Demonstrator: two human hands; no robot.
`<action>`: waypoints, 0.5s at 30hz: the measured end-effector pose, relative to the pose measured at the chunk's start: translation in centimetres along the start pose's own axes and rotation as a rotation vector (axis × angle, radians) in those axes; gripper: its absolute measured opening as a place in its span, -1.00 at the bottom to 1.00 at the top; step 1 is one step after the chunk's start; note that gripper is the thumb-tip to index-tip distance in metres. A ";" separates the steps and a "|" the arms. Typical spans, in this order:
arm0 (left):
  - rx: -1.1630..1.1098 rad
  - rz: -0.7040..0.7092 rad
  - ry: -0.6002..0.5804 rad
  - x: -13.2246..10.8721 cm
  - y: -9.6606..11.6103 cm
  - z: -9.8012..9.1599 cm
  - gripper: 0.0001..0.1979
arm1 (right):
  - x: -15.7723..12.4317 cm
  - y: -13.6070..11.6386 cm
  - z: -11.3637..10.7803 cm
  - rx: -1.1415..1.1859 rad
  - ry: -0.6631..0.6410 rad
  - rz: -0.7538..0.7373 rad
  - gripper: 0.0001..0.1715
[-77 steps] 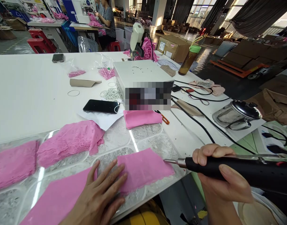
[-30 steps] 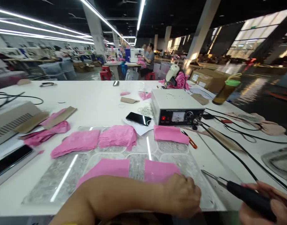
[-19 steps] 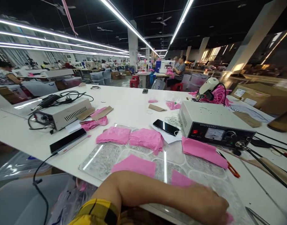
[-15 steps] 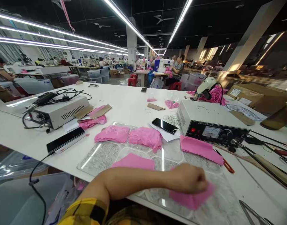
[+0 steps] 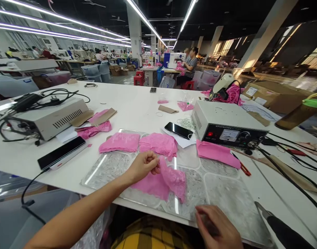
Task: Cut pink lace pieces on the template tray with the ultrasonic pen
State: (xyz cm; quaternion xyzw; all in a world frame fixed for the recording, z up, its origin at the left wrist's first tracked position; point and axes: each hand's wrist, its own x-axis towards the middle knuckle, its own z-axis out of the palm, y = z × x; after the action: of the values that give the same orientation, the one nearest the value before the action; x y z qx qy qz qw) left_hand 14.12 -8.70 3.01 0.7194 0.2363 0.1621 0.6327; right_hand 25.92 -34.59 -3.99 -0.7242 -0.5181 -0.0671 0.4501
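Observation:
My left hand [image 5: 145, 166] pinches the edge of a pink lace fabric piece [image 5: 177, 180] between thumb and fingers. The piece hangs to the right of the hand, partly over a flat pink fabric piece [image 5: 152, 186] on the clear-covered, grey-patterned mat [image 5: 226, 193]. At the mat's near edge, my right hand [image 5: 219, 226] has bent fingers apart from the thumb, and nothing shows between them. To its right lies a black-handled tool with a metal tip [image 5: 284, 228]. Two pink lace stacks [image 5: 119, 142] lie along the mat's far edge.
A grey machine with a dial [image 5: 228, 121] stands at the right, a folded pink cloth [image 5: 218, 154] before it. Another grey box [image 5: 55, 117] with cables stands left. Phones [image 5: 179, 130], an orange cutter [image 5: 245, 169] and a bottle [image 5: 298, 112] also lie about. People work at machines beyond.
My left hand has moved from the mat's right side to its middle, carrying the pink piece over the flat one. My right hand has come into view at the lower right. The view has shifted.

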 end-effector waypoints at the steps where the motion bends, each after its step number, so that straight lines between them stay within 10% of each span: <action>1: -0.014 -0.010 0.027 -0.6 -0.4 -0.5 -0.63 | 1.4 -0.3 0.8 -0.027 -0.010 -0.098 -0.93; 15: 0.011 -0.089 0.164 -5.3 -3.5 -3.9 -0.73 | 5.3 -2.0 5.0 -0.124 -0.222 -0.315 -0.83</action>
State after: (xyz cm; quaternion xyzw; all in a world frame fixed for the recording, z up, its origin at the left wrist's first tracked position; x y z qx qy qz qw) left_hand 7.14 -8.01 0.46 0.6962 0.3197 0.1909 0.6137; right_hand 24.89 -27.16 -2.80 -0.6634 -0.6664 -0.0879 0.3287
